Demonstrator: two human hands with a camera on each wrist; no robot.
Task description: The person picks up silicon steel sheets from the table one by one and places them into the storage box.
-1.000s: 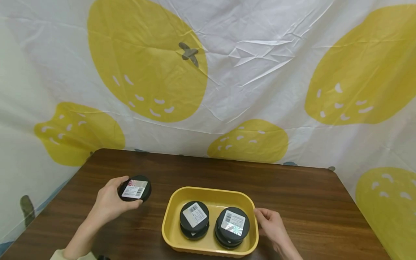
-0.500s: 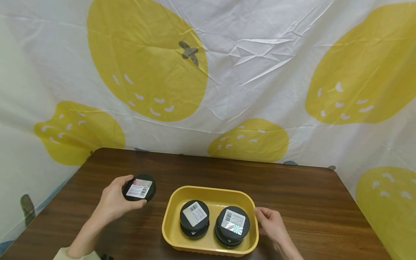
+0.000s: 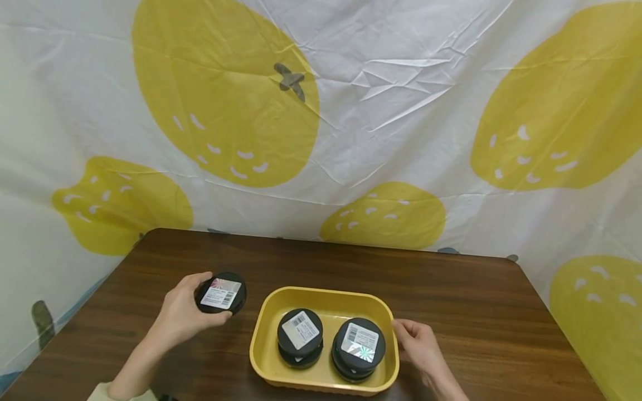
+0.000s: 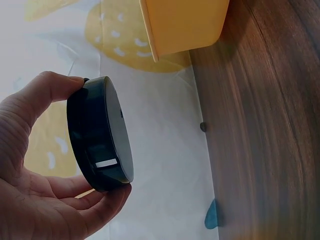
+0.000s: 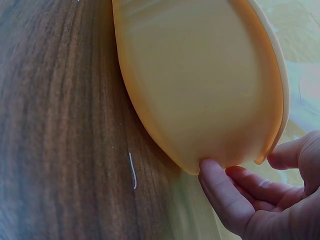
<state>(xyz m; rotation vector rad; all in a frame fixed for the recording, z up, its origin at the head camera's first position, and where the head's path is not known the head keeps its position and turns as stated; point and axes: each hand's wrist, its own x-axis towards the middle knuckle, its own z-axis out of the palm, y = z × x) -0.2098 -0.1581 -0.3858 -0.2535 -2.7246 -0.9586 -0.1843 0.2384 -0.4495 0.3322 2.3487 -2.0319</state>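
Note:
In the head view my left hand [image 3: 186, 312] holds a flat round black container [image 3: 220, 293] above the table, left of the yellow bin [image 3: 321, 292]. Its white label with a barcode faces up. The left wrist view shows thumb and fingers gripping the black container [image 4: 92, 132] by its edge. Inside the bin, two stacks of similar black containers stand side by side, the left stack [image 3: 301, 333] and the right stack [image 3: 358, 345]. At the bin's right side, my right hand [image 3: 420, 346] pinches the rim, with its fingers [image 5: 227, 197] against the outer wall.
The bin rests on a dark wood-grain table [image 3: 476, 312]. Behind it hangs a white cloth [image 3: 401, 122] printed with yellow fruit. A small dark object [image 3: 167, 397] shows at the bottom edge, by the left sleeve [image 3: 120, 392].
My left hand has carried the black container a little to the right, toward the bin. The right hand, the bin and both stacks stay where they were.

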